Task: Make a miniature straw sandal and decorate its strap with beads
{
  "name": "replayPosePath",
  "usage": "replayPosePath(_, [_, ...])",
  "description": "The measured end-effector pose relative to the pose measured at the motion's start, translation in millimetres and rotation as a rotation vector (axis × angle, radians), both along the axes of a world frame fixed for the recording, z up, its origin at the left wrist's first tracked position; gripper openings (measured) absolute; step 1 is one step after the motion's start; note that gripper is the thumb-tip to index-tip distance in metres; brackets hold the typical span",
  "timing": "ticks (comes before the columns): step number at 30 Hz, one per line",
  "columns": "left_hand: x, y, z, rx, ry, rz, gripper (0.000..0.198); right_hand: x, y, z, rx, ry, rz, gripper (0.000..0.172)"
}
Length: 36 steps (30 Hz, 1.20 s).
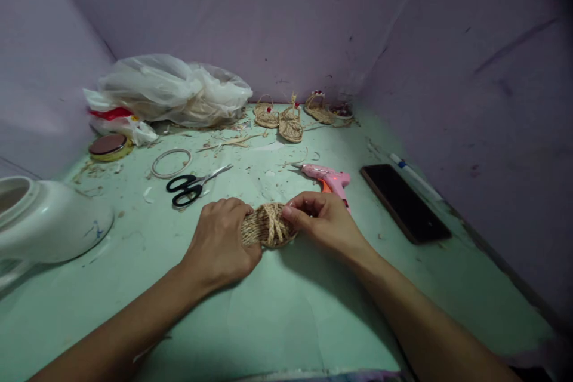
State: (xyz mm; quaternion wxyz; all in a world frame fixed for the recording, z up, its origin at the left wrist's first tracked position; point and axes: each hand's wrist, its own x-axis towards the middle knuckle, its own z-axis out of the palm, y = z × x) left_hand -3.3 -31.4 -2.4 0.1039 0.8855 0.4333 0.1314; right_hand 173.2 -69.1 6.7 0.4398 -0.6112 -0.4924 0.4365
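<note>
A small woven straw sandal (267, 225) lies on the pale green table (277, 310), held from both sides. My left hand (221, 245) is closed over its left end, fingers curled around the weave. My right hand (320, 219) pinches its right end and the straw strands crossing the top. A pink glue gun (326, 178) lies just behind my right hand, nozzle pointing left. Black-handled scissors (192, 185) rest to the left behind my left hand.
Several finished small straw sandals (290, 119) sit at the back by the wall. A crumpled plastic bag (170, 92), a round tin (108, 146), a wire ring (171, 162) and a white ceramic pot (40, 221) stand left. A dark phone (405, 203) and pen (414, 176) lie right.
</note>
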Motion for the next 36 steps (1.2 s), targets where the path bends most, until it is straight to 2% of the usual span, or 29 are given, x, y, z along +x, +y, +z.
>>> replayPosePath(2, [0,0,-0.4,-0.003,-0.001,0.005,0.035,7,2,4.7,0.002,-0.019,-0.036,0.014])
replayPosePath(5, [-1,0,0.0,-0.010,0.012,0.010,0.035,14,3,9.1,0.054,-0.098,-0.072,0.007])
replayPosePath(8, [-1,0,0.4,-0.018,0.017,0.006,0.034,15,3,6.0,0.159,-0.133,0.076,0.030])
replayPosePath(11, [0,0,0.4,-0.017,0.014,0.003,0.032,13,3,-3.1,0.230,-0.152,0.237,0.036])
replayPosePath(15, [0,0,1.3,-0.010,0.012,0.001,0.027,6,3,-12.4,0.311,-0.322,0.253,0.036])
replayPosePath(19, [1,0,2.6,-0.013,0.028,-0.006,0.020,1,0,-11.6,0.344,-0.460,0.269,0.037])
replayPosePath(23, [1,1,1.5,-0.020,0.025,-0.001,0.024,5,-1,-5.3,0.308,-0.386,0.300,0.039])
replayPosePath(25, [0,1,0.6,-0.017,0.012,0.003,0.029,11,2,-2.1,0.224,-0.250,0.275,0.038])
replayPosePath(27, [0,1,-0.1,-0.011,0.000,0.007,0.035,20,6,-0.5,0.148,-0.159,0.160,0.030])
replayPosePath(29, [0,1,-0.3,-0.004,-0.010,0.008,0.038,30,10,-0.8,0.088,-0.158,0.005,0.022])
replayPosePath(31, [1,0,-0.4,0.003,-0.020,0.004,0.038,37,14,-2.3,0.025,-0.206,-0.086,0.020])
replayPosePath(33, [1,0,-0.4,0.010,-0.028,0.003,0.037,38,15,-3.3,-0.008,-0.271,-0.081,0.018])
replayPosePath(36, [1,0,-0.4,0.015,-0.026,0.006,0.036,29,10,-1.8,0.042,-0.363,-0.043,0.017])
